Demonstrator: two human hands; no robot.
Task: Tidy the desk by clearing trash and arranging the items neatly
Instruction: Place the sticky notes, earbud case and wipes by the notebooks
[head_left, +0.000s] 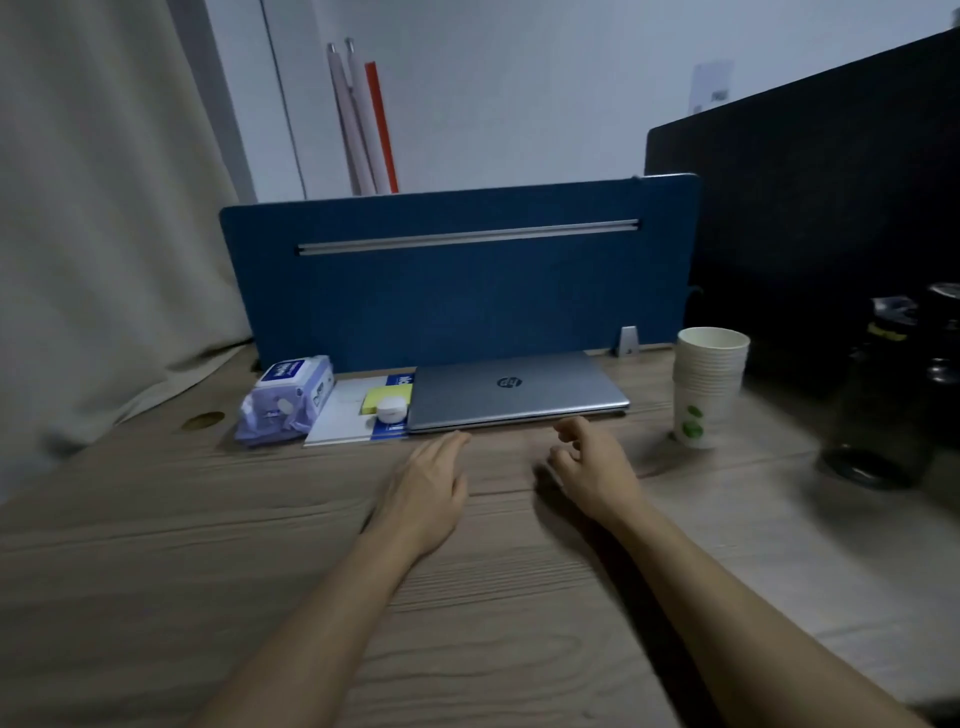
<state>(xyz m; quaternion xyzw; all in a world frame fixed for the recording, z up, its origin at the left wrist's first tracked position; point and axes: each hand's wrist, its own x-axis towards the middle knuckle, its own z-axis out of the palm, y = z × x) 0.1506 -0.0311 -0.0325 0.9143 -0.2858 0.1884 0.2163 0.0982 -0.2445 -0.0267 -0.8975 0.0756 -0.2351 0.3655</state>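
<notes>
A closed silver laptop (514, 391) lies against the blue divider at the back of the wooden desk (208, 545). Left of it lie a white-and-blue booklet (345, 421), a yellow sticky pad (383, 399), a small white round case (390, 409) and a purple pack of wet wipes (288, 400). A stack of paper cups (707, 384) stands to the laptop's right. My left hand (428, 483) hovers with fingers straight just before the laptop's front edge. My right hand (589, 462) is beside it, fingers loosely curled and holding nothing.
The blue divider panel (457, 280) closes off the back edge, with a black partition (810, 223) at the right. A dark bottle (878, 395) stands at the far right. A beige curtain (104, 208) hangs on the left. A round cable hole (202, 420) sits near the wipes.
</notes>
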